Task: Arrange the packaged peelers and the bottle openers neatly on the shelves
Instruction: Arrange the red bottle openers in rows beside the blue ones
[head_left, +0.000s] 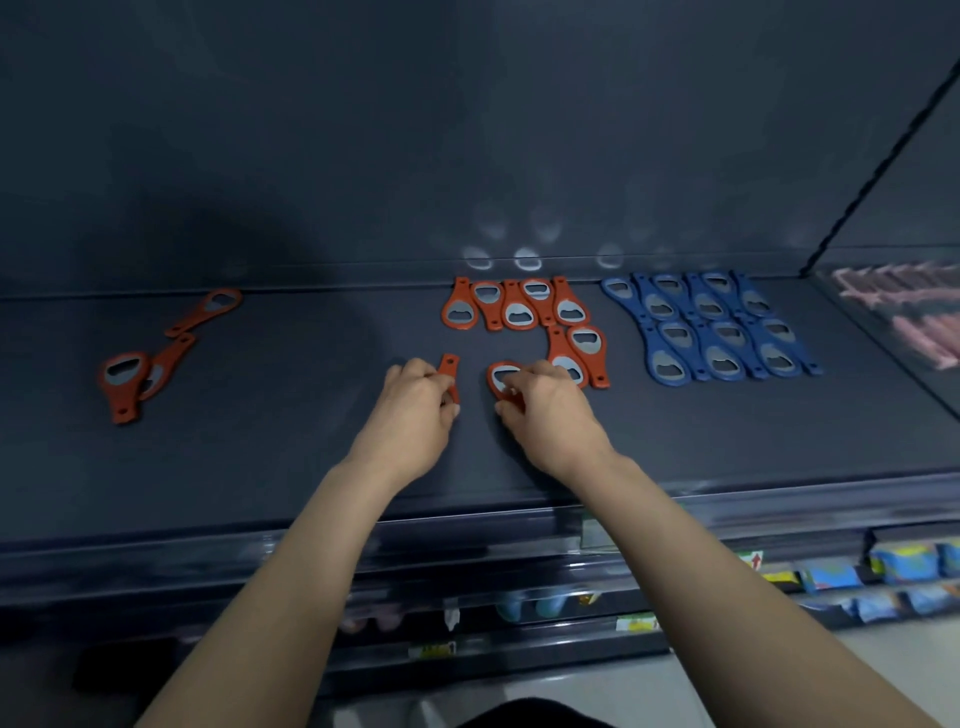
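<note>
- Head view: a dark matte shelf (260, 467) runs across the frame, with a dark back panel (363, 130) rising behind it. A black slanted bracket (883, 169) marks its right end.
- The left hand (415, 410) reaches over the middle of the shelf. Its fingers are curled round an orange opener (448, 366), whose handle end sticks out past the knuckles.
- The right hand (550, 410) is just beside it. Its fingertips pinch a second orange opener (503, 376) near the metal-ringed head, low on the shelf.
- Behind the hands, against the back panel, a row of orange openers (517, 309) lies packed head to tail. An orange pair (579, 356) sits just in front of the row's right end.
- To the right, apart from the orange ones, the blue openers (717, 332) lie in two tight rows.
- Far left, three loose orange openers (171, 356) lie scattered, two overlapping, well apart from the rest.
- Past the bracket lie pink packaged goods (904, 312), too blurred to identify.
- The lower shelves hold blue packets (904, 564). The yellow-green price tags (636, 622) on the rail cannot be read.
</note>
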